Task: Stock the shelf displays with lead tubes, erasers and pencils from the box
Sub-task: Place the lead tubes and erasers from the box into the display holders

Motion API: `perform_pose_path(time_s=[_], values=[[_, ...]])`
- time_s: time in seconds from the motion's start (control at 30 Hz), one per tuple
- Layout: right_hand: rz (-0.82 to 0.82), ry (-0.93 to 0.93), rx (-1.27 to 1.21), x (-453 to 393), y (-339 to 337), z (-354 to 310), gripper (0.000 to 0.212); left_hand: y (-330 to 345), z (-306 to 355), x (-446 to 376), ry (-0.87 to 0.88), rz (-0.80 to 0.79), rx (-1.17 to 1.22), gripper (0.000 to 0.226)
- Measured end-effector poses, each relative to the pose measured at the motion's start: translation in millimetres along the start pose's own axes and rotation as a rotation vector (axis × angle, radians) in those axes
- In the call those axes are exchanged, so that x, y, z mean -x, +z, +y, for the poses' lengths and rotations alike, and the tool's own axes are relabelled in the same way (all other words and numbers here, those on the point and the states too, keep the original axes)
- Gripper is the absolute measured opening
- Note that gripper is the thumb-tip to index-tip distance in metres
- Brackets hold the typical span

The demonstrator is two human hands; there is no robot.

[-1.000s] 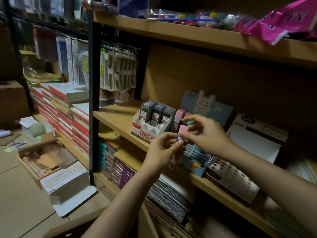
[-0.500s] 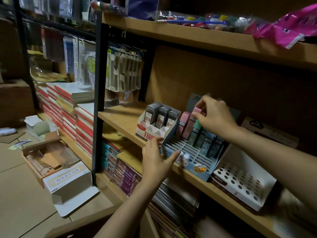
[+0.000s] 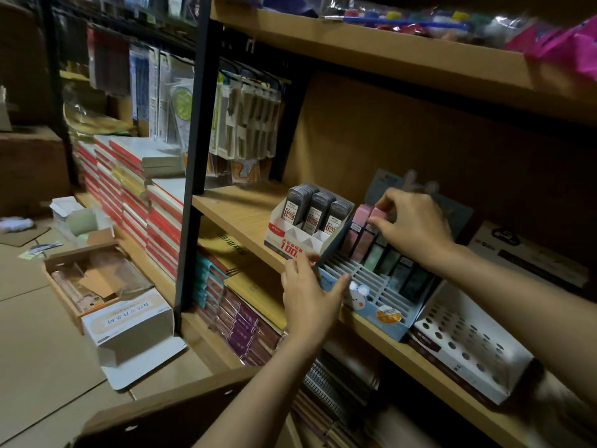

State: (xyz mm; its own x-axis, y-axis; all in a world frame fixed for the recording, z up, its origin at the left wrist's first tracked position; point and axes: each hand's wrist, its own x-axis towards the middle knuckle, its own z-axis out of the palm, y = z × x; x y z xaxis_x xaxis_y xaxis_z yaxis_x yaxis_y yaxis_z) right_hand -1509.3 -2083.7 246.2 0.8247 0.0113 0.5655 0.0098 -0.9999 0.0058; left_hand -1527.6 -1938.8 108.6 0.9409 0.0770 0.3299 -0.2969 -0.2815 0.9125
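Note:
A blue slotted display (image 3: 371,295) with a bunny picture stands on the wooden shelf (image 3: 245,221). Its back row holds pink, green and dark tubes. My right hand (image 3: 410,227) pinches the top of a pink tube (image 3: 376,215) standing in that back row. My left hand (image 3: 307,292) grips the display's front left corner. To the left stands a white and red display (image 3: 290,234) with three grey lead tubes (image 3: 318,205). To the right sits a white display with round holes (image 3: 465,344).
An open box (image 3: 97,282) with packets and a white carton (image 3: 129,321) lie on the cardboard floor at left. Stacked notebooks (image 3: 135,189) fill the lower left shelf. Hanging packs (image 3: 245,121) sit behind the black upright (image 3: 193,176). A cardboard box edge (image 3: 161,412) is below my arms.
My right hand carried the pink tube from in front of the display up to its back row. My left hand went down to hold the display's front corner.

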Motion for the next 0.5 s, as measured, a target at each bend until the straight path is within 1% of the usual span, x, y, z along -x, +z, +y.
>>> perform_pose_path(time_s=[0.1, 0.27, 0.33, 0.4, 0.47, 0.5], values=[[0.008, -0.004, 0.14, 1, 3, -2, 0.023, 0, 0, 1, -0.005, 0.003, 0.013, 0.057], [0.04, 0.002, 0.218, 13, 10, -2, 0.023, 3, 0, 0, -0.007, -0.002, 0.022, 0.058], [0.024, 0.011, 0.222, 15, 9, -3, 0.028, 3, 0, 1, -0.004, -0.006, 0.02, 0.058], [0.006, 0.038, 0.21, 18, 5, -4, 0.041, -1, 0, 2, 0.001, -0.037, 0.034, 0.058], [0.034, 0.056, 0.166, 27, 0, -5, 0.051, -8, -2, 5, 0.024, -0.086, 0.051, 0.057], [0.067, 0.057, 0.12, 35, -3, -6, 0.05, -12, -3, 8, 0.044, -0.104, 0.057, 0.056]])
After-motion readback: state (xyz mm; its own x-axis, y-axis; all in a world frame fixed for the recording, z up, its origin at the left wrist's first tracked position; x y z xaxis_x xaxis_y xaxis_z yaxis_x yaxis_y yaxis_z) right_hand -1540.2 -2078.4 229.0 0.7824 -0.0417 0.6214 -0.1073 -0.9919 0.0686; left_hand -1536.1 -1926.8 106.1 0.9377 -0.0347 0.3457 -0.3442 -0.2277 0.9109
